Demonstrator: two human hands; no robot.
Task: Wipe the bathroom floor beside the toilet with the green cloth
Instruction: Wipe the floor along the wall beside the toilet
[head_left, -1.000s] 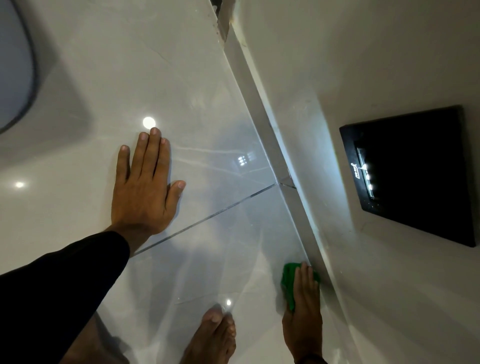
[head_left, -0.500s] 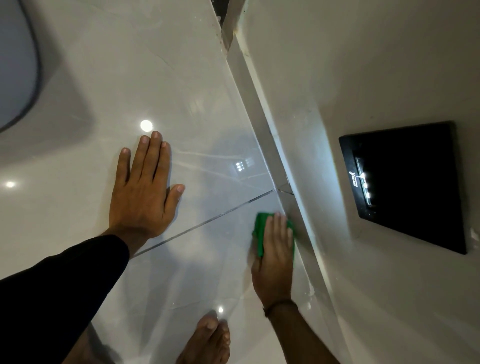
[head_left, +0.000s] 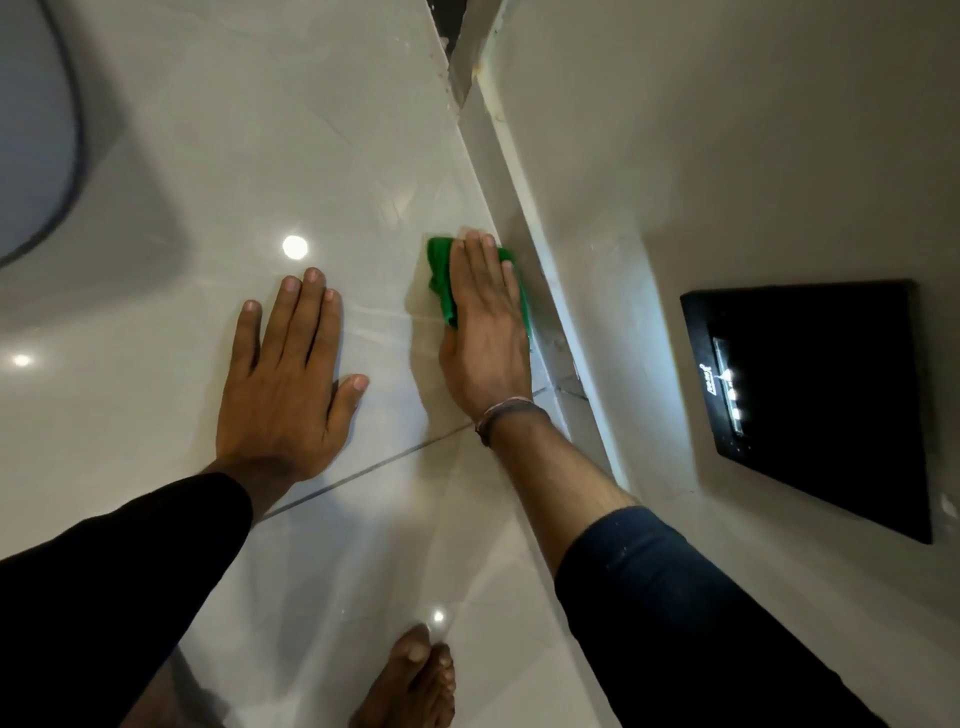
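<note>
The green cloth (head_left: 440, 275) lies flat on the glossy pale floor tiles (head_left: 322, 156), close to the skirting at the foot of the right wall. My right hand (head_left: 483, 327) presses down on the cloth with the fingers stretched out, and most of the cloth is hidden under the palm. My left hand (head_left: 288, 384) rests flat on the tile to the left, fingers spread, holding nothing. The curved edge of the toilet (head_left: 36, 135) shows at the far left.
A pale wall (head_left: 727, 156) rises on the right with a black panel (head_left: 810, 400) set into it. A grout line (head_left: 374, 467) crosses the floor below both hands. A bare foot (head_left: 410, 686) stands at the bottom edge.
My right hand has slid the green cloth forward along the skirting, from near my foot past the grout line. My left hand has stayed planted in place.
</note>
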